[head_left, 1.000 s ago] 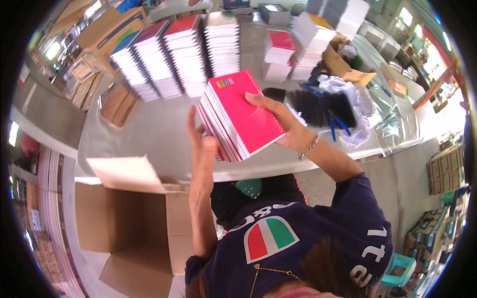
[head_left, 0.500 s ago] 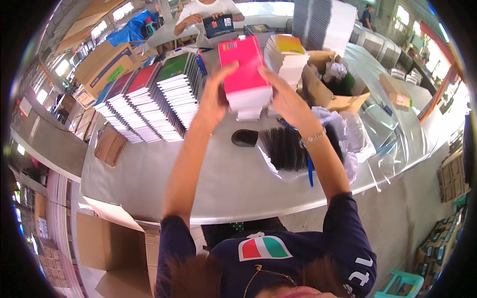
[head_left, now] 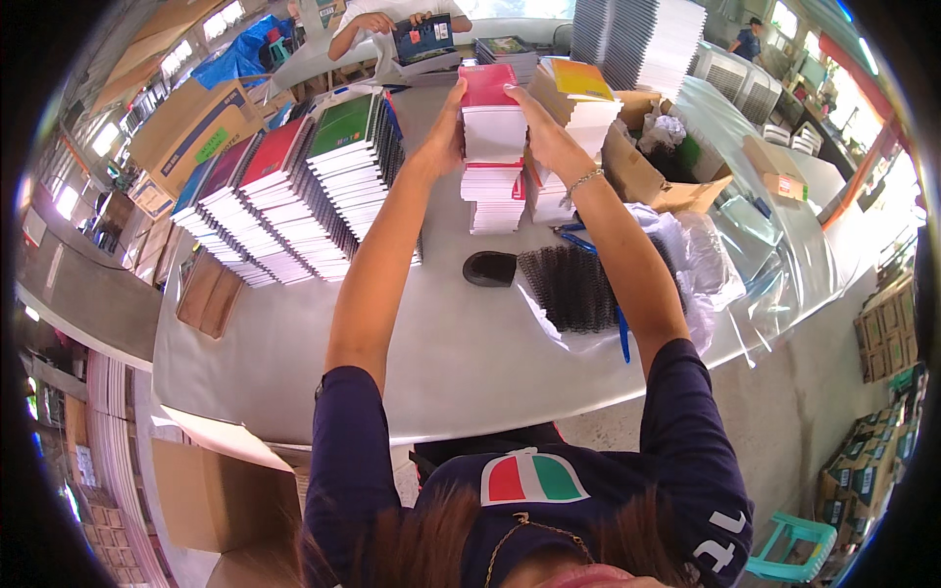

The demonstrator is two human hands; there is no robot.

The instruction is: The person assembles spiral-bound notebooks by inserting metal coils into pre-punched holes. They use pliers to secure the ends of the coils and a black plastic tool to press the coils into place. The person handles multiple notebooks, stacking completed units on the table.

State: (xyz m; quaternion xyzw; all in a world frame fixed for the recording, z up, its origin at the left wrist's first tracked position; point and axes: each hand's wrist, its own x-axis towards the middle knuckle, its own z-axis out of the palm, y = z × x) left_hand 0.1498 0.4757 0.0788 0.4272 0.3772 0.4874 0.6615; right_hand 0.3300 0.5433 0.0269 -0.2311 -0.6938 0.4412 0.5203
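Note:
My left hand (head_left: pixel 444 137) and my right hand (head_left: pixel 542 132) grip the two sides of a batch of pink-covered notebooks (head_left: pixel 490 113), held at arm's length over the far middle of the grey table (head_left: pixel 431 333). The batch sits on top of a taller stack of notebooks with white page edges (head_left: pixel 496 196). Both arms are stretched forward. A thin bracelet circles my right wrist.
Slanted rows of red, green and blue notebooks (head_left: pixel 294 186) lie at left. A yellow-covered stack (head_left: pixel 578 98), a pile of black spiral bindings (head_left: pixel 578 284) on clear plastic, a dark oval object (head_left: pixel 489 268) and cardboard boxes (head_left: pixel 647 167) sit around. Another person's hands (head_left: pixel 377 20) work at the far end.
I lifted the pink notebook batch from near my chest, carried it forward across the table and set it onto the far stack, arms now fully extended.

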